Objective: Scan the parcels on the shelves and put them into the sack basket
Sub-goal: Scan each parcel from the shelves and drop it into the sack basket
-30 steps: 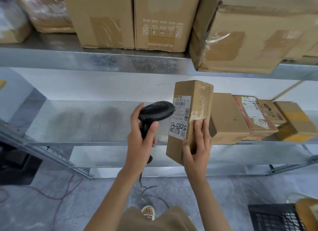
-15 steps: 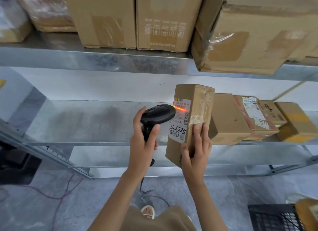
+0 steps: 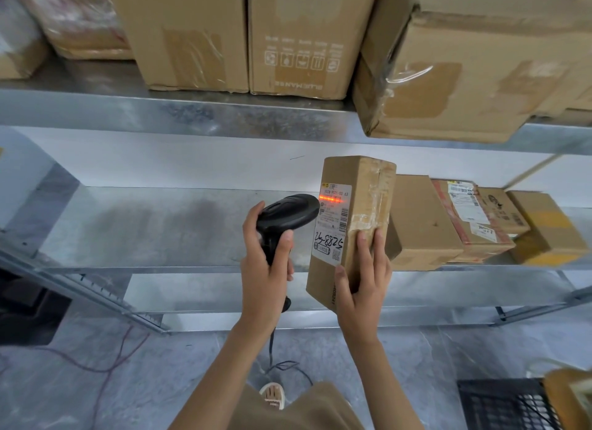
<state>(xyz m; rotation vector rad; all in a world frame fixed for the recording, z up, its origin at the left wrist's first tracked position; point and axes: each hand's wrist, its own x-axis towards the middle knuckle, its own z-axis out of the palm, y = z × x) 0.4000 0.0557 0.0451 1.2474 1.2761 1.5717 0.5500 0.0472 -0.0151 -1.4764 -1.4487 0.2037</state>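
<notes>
- Orange scan line falls across the label of the parcel, held upright in front of the shelf: scanning is under way.
- Left hand clenches the scanner; right hand grasps the parcel's lower end.
- Next, I judge, carry it down right to the black basket.

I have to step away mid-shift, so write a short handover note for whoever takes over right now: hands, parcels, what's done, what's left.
Left hand grips the black scanner, aimed at the label.
Right hand holds the parcel upright in front of the middle shelf; the red scan line lies on the label's upper barcode.
Whether the scan registered cannot be told.
Next: drop this parcel into the black basket, bottom right on the floor.
Left: the parcels on the middle shelf, then the big boxes on the upper shelf.
</notes>
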